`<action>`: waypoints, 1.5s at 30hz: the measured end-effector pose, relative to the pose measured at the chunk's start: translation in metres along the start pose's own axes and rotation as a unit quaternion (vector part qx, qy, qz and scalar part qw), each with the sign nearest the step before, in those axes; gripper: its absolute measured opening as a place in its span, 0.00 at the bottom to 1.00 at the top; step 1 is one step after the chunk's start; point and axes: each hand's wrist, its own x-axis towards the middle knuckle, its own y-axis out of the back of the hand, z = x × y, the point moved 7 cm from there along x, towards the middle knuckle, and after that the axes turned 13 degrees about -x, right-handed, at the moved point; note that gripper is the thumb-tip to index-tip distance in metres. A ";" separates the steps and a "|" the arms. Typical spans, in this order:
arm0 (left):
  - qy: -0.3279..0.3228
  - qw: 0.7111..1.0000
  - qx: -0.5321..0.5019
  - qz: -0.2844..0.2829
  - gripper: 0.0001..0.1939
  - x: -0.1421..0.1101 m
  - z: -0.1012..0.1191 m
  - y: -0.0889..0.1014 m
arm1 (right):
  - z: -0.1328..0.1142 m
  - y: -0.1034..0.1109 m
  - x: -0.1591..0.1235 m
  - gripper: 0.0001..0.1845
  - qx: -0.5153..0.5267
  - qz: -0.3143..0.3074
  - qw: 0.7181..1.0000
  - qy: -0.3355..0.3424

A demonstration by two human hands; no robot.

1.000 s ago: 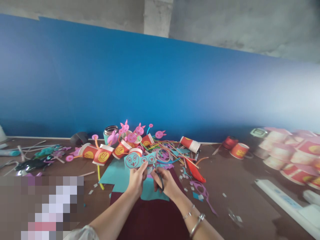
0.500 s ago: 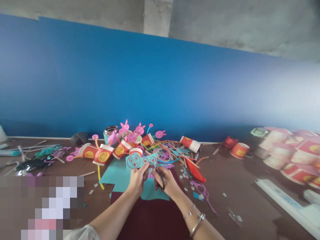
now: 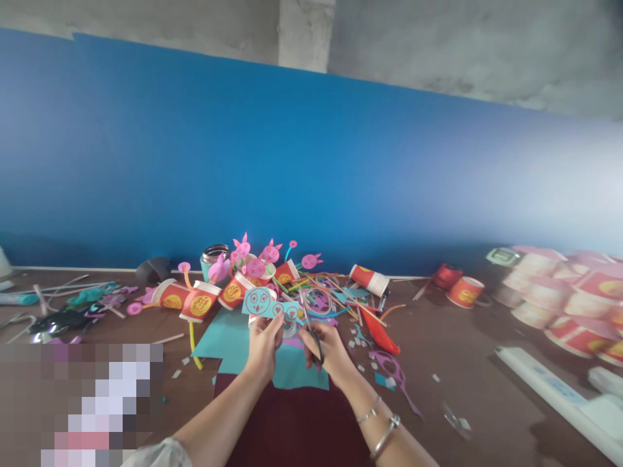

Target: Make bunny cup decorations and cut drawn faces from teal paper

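Note:
My left hand [image 3: 264,345] pinches a teal paper strip [image 3: 269,305] with pink faces drawn on it, holding it up above the table. My right hand [image 3: 328,350] grips black-handled scissors [image 3: 311,324], with the blades reaching up to the strip's right end. Under both hands lie a teal paper sheet [image 3: 228,337] and a dark maroon sheet [image 3: 296,428].
Red paper cups [image 3: 199,301] with pink animal cut-outs, straws and paper scraps crowd the table behind my hands. Purple scissors [image 3: 392,370] lie to the right. Stacks of cups [image 3: 574,305] and a white box [image 3: 559,392] fill the far right. A blurred patch covers the lower left.
The teal strip has turned a little in my left hand, its left end rising. The scissors have shifted slightly right along the strip's edge.

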 end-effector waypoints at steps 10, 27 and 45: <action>0.095 0.989 0.081 -0.078 0.23 -0.011 -0.021 -0.016 | -0.005 0.017 0.001 0.18 0.074 0.091 0.991 0.056; 0.062 0.996 0.003 -0.069 0.22 -0.013 -0.016 -0.016 | -0.018 -0.009 -0.005 0.22 0.009 -0.013 0.997 0.074; 0.074 0.993 -0.010 -0.091 0.19 -0.013 -0.019 -0.017 | -0.018 -0.010 -0.004 0.21 0.024 -0.017 0.996 0.080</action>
